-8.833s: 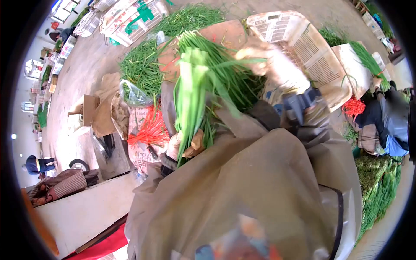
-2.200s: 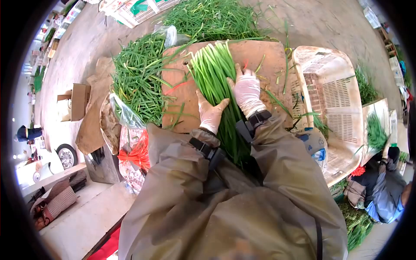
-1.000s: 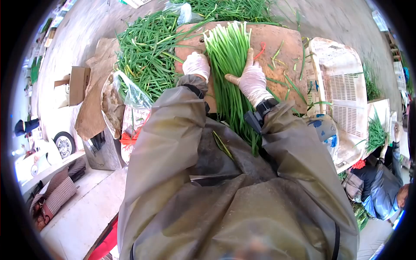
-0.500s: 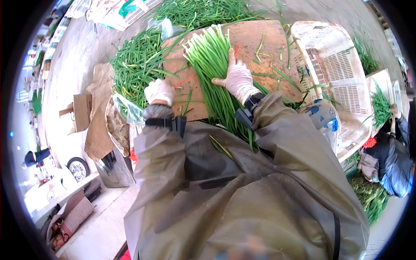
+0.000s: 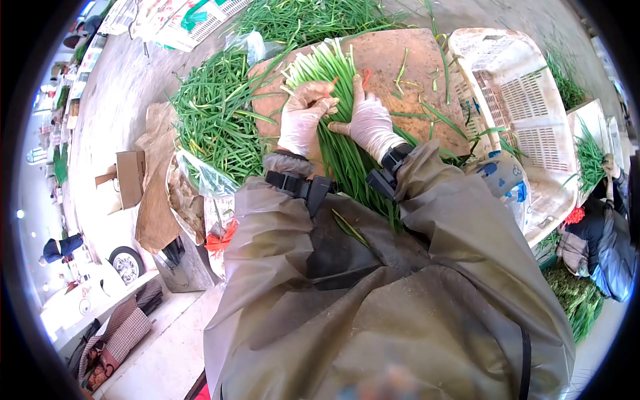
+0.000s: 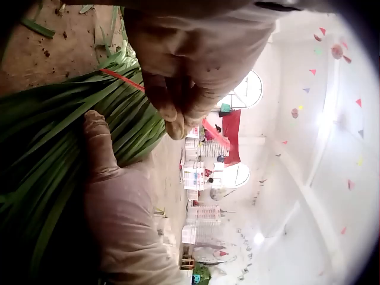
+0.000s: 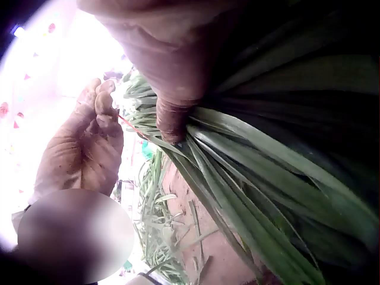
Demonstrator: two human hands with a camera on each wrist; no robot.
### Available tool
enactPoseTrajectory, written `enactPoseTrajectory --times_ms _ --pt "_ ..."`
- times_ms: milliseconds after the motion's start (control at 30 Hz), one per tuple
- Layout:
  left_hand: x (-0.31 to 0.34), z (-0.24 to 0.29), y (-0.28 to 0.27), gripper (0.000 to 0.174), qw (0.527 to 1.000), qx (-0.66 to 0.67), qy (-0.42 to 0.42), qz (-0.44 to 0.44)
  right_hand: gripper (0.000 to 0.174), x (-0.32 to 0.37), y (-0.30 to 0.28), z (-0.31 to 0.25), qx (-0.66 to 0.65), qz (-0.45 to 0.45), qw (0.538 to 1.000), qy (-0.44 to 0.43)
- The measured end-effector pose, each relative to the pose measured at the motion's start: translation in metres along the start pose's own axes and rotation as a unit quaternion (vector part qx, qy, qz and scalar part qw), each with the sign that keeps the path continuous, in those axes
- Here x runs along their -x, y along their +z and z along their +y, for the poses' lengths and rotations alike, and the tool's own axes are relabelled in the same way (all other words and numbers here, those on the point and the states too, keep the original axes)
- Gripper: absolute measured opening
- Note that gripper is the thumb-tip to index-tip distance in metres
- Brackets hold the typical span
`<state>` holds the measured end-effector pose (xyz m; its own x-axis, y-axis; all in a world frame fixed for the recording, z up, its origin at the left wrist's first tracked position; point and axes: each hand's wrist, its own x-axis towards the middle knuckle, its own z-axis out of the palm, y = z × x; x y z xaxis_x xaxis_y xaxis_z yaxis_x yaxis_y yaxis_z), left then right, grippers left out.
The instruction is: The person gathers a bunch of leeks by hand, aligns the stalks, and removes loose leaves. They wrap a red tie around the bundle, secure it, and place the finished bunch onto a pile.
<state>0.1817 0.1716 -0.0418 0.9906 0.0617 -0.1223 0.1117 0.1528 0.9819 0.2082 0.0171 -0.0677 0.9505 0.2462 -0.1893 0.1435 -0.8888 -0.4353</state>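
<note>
A thick bundle of garlic chives (image 5: 337, 133) lies on the brown board (image 5: 407, 57), pale stem ends pointing away and green leaves hanging toward the lap. My gloved right hand (image 5: 371, 125) grips the bundle from its right side, thumb over the leaves. At the left side, my gloved left hand (image 5: 303, 120) pinches a thin red tie strip between thumb and fingertips. In the left wrist view the red strip (image 6: 122, 78) runs tight across the leaves to those fingertips, and a loose end sticks out beyond them. The bundle's underside is hidden.
Loose greens (image 5: 217, 120) are heaped left of the board, with more (image 5: 313, 20) behind it. A white plastic crate (image 5: 513, 87) stands to the right. Red strips (image 5: 223, 237) hang by a bag at the left. Another person (image 5: 603, 233) works at far right.
The bundle, earlier held up in the left hand, now lies on the board. My left hand moved out left, then came back to the bundle with the red strip. The right hand stays on it.
</note>
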Motion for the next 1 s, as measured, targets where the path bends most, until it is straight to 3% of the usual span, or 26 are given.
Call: enactPoseTrajectory --times_ms 100,167,233,267,300,333,367,400,433,500,533,633,700,833,867,1000 --pt "-0.002 -0.005 -0.005 0.021 0.999 0.037 -0.013 -0.014 0.13 0.0 -0.001 -0.001 -0.006 -0.001 1.0 0.005" --pt "-0.005 -0.007 -0.003 0.015 0.998 0.0 -0.063 -0.022 0.13 0.001 0.0 0.0 -0.005 0.002 1.0 0.003" --pt "-0.01 -0.003 0.01 0.011 0.999 0.0 -0.048 -0.011 0.13 0.0 0.0 0.001 0.001 0.006 1.0 -0.006" --pt "-0.015 0.007 0.02 0.013 0.954 -0.288 0.086 -0.004 0.121 0.001 -0.004 -0.002 0.01 -0.009 1.0 0.008" --pt "-0.02 0.012 0.027 0.016 0.811 -0.546 0.211 0.003 0.121 0.001 -0.003 -0.001 0.012 -0.011 1.0 0.01" --pt "-0.036 -0.002 0.029 0.018 0.782 -0.533 0.324 -0.013 0.114 -0.001 -0.002 -0.001 0.021 -0.036 0.999 0.004" --pt "-0.041 -0.01 0.035 0.017 0.761 -0.547 0.349 -0.004 0.108 -0.005 -0.003 0.002 0.031 -0.06 0.998 -0.003" --pt "-0.051 -0.023 0.032 0.02 0.769 -0.53 0.356 -0.022 0.091 -0.011 -0.005 0.006 -0.009 -0.105 0.994 -0.008" --pt "-0.06 -0.03 0.032 0.024 0.778 -0.513 0.362 -0.041 0.091 -0.01 -0.005 0.009 -0.007 -0.104 0.995 -0.006" --pt "-0.067 -0.048 0.029 0.015 0.808 -0.503 0.305 -0.037 0.086 -0.001 -0.002 0.013 -0.041 -0.01 0.999 -0.012" --pt "-0.067 -0.05 0.032 0.013 0.798 -0.528 0.29 -0.029 0.08 0.0 -0.008 0.019 -0.063 -0.044 0.997 -0.012" --pt "-0.068 -0.05 0.037 0.011 0.772 -0.556 0.308 -0.018 0.064 -0.016 -0.021 0.049 -0.062 -0.031 0.996 -0.049" --pt "-0.067 -0.053 0.037 0.009 0.77 -0.555 0.316 -0.012 0.034 -0.033 -0.036 0.064 -0.245 0.076 0.966 -0.017" --pt "-0.066 -0.05 0.04 0.01 0.777 -0.541 0.32 -0.008 0.034 -0.09 -0.008 0.073 -0.167 0.0 0.978 0.126" --pt "-0.066 -0.05 0.039 0.01 0.782 -0.534 0.321 -0.011 0.039 -0.096 -0.011 0.068 -0.151 -0.036 0.978 0.142" --pt "-0.063 -0.044 0.039 0.011 0.798 -0.508 0.325 -0.001 0.039 -0.1 -0.01 0.048 -0.076 -0.034 0.985 0.149"
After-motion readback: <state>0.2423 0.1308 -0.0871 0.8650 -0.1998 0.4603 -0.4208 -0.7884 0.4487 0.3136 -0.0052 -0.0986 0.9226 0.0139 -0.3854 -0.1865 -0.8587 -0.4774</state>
